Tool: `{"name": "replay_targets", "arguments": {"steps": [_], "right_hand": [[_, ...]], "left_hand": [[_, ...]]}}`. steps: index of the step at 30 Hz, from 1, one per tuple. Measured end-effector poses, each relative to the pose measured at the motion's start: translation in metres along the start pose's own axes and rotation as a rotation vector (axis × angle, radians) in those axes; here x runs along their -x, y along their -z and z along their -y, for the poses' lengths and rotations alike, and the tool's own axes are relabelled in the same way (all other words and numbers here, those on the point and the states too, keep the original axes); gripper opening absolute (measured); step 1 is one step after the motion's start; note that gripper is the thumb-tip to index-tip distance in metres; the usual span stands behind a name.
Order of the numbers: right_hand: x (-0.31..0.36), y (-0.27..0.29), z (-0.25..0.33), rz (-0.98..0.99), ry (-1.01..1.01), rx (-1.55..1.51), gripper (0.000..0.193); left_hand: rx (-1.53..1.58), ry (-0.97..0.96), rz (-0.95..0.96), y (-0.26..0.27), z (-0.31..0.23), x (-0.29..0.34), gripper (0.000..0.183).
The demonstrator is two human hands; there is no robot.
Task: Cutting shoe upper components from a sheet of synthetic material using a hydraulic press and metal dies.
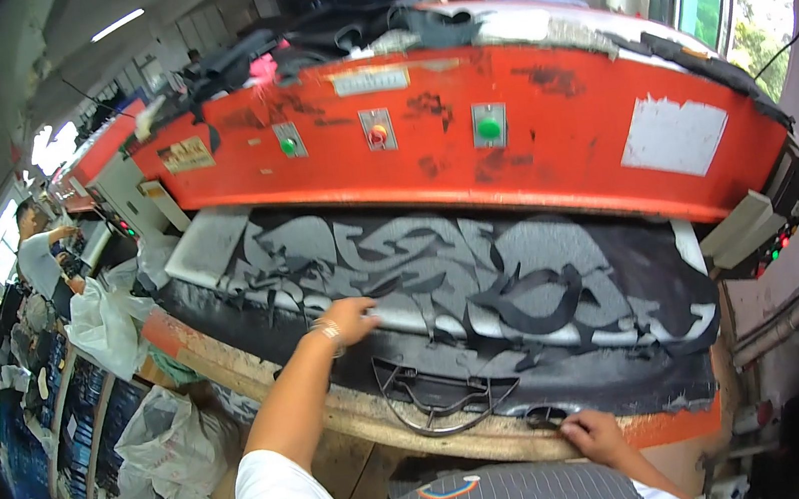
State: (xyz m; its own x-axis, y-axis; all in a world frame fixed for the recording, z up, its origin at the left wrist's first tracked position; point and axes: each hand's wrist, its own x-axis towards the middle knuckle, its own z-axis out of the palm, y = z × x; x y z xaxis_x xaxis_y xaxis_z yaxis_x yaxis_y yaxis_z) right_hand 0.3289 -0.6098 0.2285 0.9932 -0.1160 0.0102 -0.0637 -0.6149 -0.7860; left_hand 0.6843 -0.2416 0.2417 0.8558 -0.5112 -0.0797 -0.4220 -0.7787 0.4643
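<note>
Cut cloth [547, 255]: facing it, left hand [353, 319] above, right hand [597, 434] by small dark object [541, 420]; leaving finger grips impossible to tell.

**Left arm [283, 401] far forward, right arm [642, 467] low**

The left forearm slants forward and rightward, the left hand [352, 319] bent at the fingers. The right hand [598, 435] sits nearer the torso, its fingers curled and pointing left.
</note>
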Motion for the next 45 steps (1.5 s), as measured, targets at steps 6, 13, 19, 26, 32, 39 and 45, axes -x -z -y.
{"name": "replay_targets", "arguments": {"steps": [6,13,19,26,32,39,45], "right_hand": [[-0.025,-0.021,-0.005,-0.233,-0.238,-0.018,0.017],[-0.055,-0.038,0.002,-0.189,-0.328,0.303,0.025],[-0.071,-0.059,-0.003,-0.297,-0.353,0.444,0.027],[-0.086,-0.058,-0.002,-0.302,-0.356,0.35,0.031],[-0.074,-0.04,-0.008,-0.331,-0.393,0.321,0.033],[-0.152,0.051,-0.038,-0.485,0.132,0.37,0.026],[-0.223,0.13,-0.121,-0.421,-0.003,0.674,0.055]], "left_hand": [[-0.116,0.388,-0.304,0.002,0.118,0.038,0.065],[-0.078,0.11,-0.155,-0.001,0.153,-0.002,0.045],[0.249,0.242,0.023,0.049,0.225,-0.032,0.036],[-0.159,-0.006,-0.8,0.234,0.318,-0.102,0.056],[0.182,-0.333,-0.379,0.083,-0.023,-0.142,0.03],[0.098,-0.868,-0.051,-0.106,-0.195,-0.119,0.048],[-0.111,-0.567,0.068,-0.124,-0.24,-0.108,0.032]]}}
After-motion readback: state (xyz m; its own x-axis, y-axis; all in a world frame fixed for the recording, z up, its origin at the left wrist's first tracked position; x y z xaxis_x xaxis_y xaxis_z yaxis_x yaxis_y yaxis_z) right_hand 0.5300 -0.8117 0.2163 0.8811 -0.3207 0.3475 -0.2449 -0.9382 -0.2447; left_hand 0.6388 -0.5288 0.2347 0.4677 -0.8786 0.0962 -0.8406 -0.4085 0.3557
